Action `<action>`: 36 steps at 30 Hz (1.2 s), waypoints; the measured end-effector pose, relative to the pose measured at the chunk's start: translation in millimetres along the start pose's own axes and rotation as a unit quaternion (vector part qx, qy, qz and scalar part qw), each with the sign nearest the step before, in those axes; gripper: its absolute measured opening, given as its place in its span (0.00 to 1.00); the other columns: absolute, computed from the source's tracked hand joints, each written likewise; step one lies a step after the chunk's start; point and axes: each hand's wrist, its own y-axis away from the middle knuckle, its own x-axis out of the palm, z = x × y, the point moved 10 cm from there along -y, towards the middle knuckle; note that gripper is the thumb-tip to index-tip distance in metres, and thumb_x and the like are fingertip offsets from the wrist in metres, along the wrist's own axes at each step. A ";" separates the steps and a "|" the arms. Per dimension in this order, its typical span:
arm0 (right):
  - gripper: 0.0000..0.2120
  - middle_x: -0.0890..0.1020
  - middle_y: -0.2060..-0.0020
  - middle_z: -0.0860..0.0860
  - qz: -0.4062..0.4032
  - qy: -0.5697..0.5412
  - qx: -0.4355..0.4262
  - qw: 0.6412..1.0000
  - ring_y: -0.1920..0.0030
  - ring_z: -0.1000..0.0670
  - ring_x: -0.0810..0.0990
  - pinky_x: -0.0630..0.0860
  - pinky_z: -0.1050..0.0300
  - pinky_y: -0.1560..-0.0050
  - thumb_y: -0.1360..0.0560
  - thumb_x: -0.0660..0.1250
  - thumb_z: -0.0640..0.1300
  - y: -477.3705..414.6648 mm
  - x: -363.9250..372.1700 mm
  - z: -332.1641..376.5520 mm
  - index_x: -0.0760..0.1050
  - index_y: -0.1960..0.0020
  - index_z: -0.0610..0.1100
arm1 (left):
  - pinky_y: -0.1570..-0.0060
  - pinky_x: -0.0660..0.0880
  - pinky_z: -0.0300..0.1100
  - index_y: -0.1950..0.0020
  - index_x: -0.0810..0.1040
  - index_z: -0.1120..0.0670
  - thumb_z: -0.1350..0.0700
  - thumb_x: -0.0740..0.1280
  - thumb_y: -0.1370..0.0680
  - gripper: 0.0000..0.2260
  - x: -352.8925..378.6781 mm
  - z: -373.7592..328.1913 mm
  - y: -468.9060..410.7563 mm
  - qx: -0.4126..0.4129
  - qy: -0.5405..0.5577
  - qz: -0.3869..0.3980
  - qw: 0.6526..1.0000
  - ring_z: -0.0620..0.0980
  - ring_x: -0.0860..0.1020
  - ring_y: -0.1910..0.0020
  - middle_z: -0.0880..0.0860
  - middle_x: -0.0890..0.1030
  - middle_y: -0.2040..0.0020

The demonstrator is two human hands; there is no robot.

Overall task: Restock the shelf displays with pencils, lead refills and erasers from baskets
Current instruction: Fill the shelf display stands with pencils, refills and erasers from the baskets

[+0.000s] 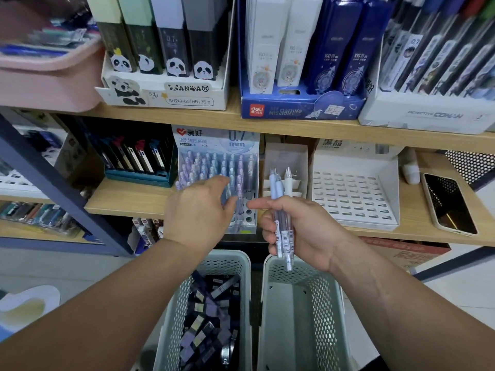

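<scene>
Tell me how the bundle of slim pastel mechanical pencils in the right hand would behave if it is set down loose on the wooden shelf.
The slim pastel mechanical pencils look stiff and light: the right hand holds several together easily. Their round, smooth barrels would probably roll on the flat wooden shelf and may slip against each other in a loose grip.

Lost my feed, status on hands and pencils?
Right hand shut on pencil bundle. Left hand open, reaching at 0.7 mm pencil display, near full. Nothing in the way.
</scene>
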 end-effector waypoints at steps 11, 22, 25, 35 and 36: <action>0.15 0.80 0.63 0.42 0.040 -0.016 -0.037 0.998 0.56 0.41 0.81 0.79 0.42 0.48 0.16 0.59 0.47 3.8 12.7 7.7 0.79 0.34 0.48 | 0.71 0.72 0.42 0.55 0.80 0.51 0.52 0.64 0.22 0.07 -17.9 -5.3 8.1 -0.035 0.130 0.020 0.991 0.46 0.73 0.75 0.46 0.74 0.74; 0.15 0.80 0.58 0.49 -0.016 -0.054 -0.068 0.996 0.57 0.50 0.78 0.77 0.51 0.53 0.17 0.61 0.51 3.7 12.5 10.8 0.83 0.38 0.47 | 0.72 0.71 0.34 0.55 0.82 0.53 0.56 0.73 0.24 0.02 36.3 -14.2 66.2 -0.235 0.417 0.260 0.839 0.49 0.79 0.71 0.48 0.82 0.64; 0.16 0.80 0.56 0.48 -0.013 -0.037 -0.058 0.998 0.56 0.48 0.78 0.77 0.49 0.55 0.17 0.61 0.51 2.5 14.0 7.0 0.83 0.39 0.47 | 0.70 0.71 0.37 0.55 0.82 0.54 0.57 0.72 0.23 0.02 35.9 -14.4 67.4 -0.237 0.420 0.259 0.837 0.49 0.79 0.70 0.51 0.84 0.61; 0.17 0.76 0.67 0.49 -0.161 -0.118 -0.083 0.976 0.75 0.54 0.66 0.66 0.59 0.74 0.16 0.61 0.49 3.8 -20.3 8.5 0.79 0.39 0.36 | 0.68 0.73 0.44 0.56 0.84 0.57 0.59 0.69 0.21 0.06 20.0 9.8 65.2 -0.316 0.441 0.181 0.820 0.52 0.79 0.69 0.54 0.85 0.61; 0.16 0.76 0.67 0.49 -0.166 -0.115 -0.078 0.976 0.75 0.54 0.64 0.64 0.60 0.75 0.16 0.62 0.49 3.5 -20.5 7.5 0.79 0.40 0.37 | 0.68 0.73 0.44 0.56 0.84 0.57 0.61 0.69 0.22 0.06 16.6 10.3 65.1 -0.323 0.451 0.162 0.816 0.52 0.80 0.69 0.55 0.85 0.61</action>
